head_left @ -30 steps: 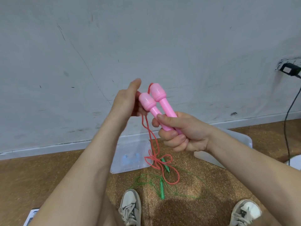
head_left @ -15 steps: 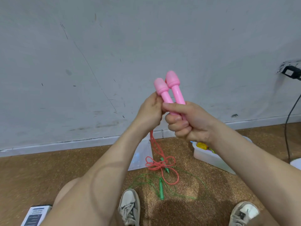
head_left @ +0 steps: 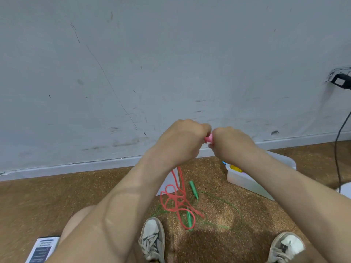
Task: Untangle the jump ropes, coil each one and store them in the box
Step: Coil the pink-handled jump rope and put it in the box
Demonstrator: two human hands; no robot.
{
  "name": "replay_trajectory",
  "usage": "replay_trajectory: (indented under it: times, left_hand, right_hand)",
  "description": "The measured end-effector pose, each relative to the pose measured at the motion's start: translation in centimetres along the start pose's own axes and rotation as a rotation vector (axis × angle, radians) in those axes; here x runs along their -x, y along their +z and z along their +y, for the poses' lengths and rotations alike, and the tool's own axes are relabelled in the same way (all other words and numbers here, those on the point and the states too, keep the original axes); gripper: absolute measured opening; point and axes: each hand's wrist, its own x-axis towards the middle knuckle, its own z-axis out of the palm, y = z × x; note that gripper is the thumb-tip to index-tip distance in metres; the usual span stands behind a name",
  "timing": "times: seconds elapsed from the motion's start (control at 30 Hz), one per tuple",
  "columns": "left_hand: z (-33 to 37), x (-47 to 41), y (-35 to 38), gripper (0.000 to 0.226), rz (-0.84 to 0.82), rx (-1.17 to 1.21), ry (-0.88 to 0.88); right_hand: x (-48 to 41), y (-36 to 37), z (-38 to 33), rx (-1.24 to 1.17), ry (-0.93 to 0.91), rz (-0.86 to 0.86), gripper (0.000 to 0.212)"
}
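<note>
Jump ropes: red rope (head_left: 178, 202) hung from the raised hands down to a loose tangle on the floor, left of the box (head_left: 247, 184) and nearer the person than it. Pink handle (head_left: 209, 138) showed only as a small bit between the two fists, above and left of the box, in front of the wall. Right hand (head_left: 231, 145): grip clamped on the pink handle. Left hand (head_left: 182, 143): grip curled tight and touching the right hand; only the back of the hand showed, so could not tell what it held. Top of the red rope ran out of sight under the left wrist. Green rope (head_left: 228, 204) lay on the floor left of the box in a wide thin loop, crossed by the red tangle. Upper green handle (head_left: 193, 188) lay just left of the box, beside the red loops. Lower green handle (head_left: 189, 217) lay further from the box, under the red tangle. Box stood open on the floor near the wall base, with the right forearm across it. Yellow item (head_left: 235, 168) sat inside at its left end; other contents were too hidden to name. Clear lid (head_left: 169, 185) lay flat left of the box, partly behind the left forearm. Black cable (head_left: 340, 139) ran down the wall right of the box.
</note>
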Motion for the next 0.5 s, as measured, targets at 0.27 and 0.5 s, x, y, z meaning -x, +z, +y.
replay_trajectory:
  times: [0.27,0.5]
  left_hand:
    - [-2.7,1.0,-2.9,0.013,-0.274,0.484,-0.133]
    - [-4.6,1.5,-2.0,0.029,-0.650,1.312,-0.108]
  right_hand:
    - [2.8,-2.1,-0.8,0.302,-0.422,0.018,0.016]
    - [3.1,-1.9,-0.4,0.084,-0.799,0.184,0.021]
